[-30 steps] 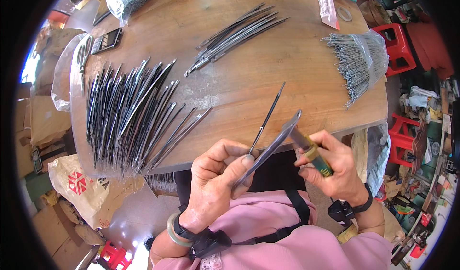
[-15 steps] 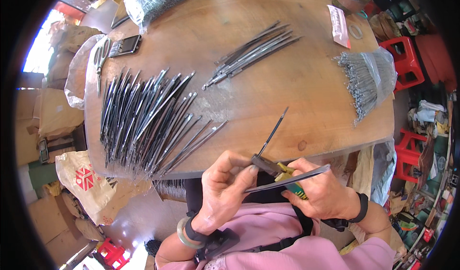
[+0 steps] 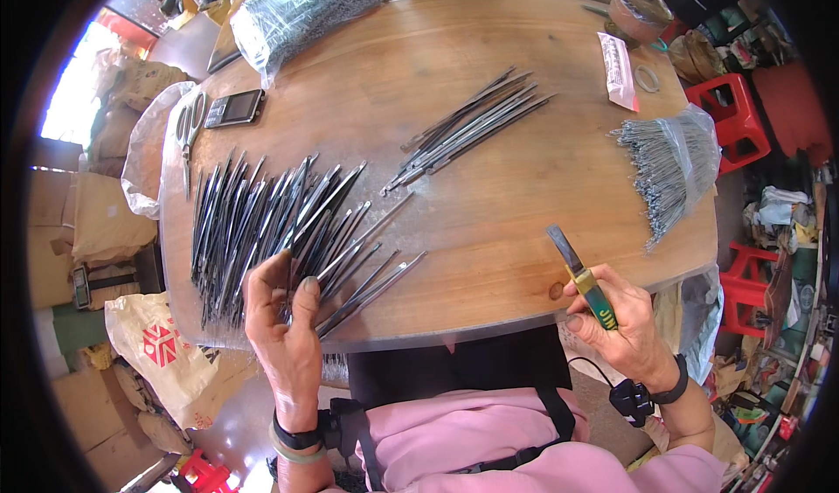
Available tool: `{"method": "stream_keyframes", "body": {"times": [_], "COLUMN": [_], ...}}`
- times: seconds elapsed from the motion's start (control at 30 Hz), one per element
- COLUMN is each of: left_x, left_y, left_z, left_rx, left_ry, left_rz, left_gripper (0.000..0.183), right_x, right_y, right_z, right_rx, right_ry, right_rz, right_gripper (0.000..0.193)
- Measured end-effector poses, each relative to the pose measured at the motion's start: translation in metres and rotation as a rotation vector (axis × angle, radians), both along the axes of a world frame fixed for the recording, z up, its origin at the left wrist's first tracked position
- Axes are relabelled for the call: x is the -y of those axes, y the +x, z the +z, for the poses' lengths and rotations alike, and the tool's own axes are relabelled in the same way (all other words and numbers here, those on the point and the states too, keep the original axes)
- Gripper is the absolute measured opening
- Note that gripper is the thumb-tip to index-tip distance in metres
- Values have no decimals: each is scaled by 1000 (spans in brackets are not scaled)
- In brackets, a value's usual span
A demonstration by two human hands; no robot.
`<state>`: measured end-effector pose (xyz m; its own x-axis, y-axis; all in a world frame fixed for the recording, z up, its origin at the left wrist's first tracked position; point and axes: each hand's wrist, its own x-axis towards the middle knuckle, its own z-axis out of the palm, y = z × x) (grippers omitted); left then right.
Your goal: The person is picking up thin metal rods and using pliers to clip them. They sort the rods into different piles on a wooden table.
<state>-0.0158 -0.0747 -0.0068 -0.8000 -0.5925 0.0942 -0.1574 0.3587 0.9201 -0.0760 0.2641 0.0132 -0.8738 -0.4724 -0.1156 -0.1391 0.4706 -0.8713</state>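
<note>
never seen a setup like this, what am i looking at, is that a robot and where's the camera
No robot here: these are a person's own bare hands. The view comes from a wide fisheye camera worn on the head, looking down, so straight edges bend near its rim.

On the wooden table lie a large pile of thin dark rods, a smaller bunch, a grey bundle partly in clear plastic, scissors and a phone-like device.

The right hand holds a green-and-yellow-handled tool. The left hand is at the large pile; its grip is unclear.

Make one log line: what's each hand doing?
left hand: at large dark strip pile | right hand: holding green-handled tool | smaller strip pile: on table
</note>
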Motion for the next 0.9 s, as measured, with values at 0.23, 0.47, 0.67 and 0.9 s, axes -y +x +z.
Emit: {"method": "stream_keyframes", "body": {"times": [0.23,0.47,0.67,0.9], "left_x": [-41,-18,-51,-76], "left_y": [13,-25,-95,-158], "left_z": [21,13,23,-4], "left_rx": [323,300,246,233], "left_ry": [8,217,-479,-965], "left_rz": [-421,-252,-413,-503], "left_gripper": [22,23,25,64], "right_x": [16,-8,-40,-96], "right_y": [0,3,-14,-74], "right_z": [-9,-21,13,15], "right_rx": [-179,-161,-344,-653], "right_ry": [-23,-86,86,240], "right_rz": [111,34,-193,-132], "right_gripper": [29,21,20,14]}}
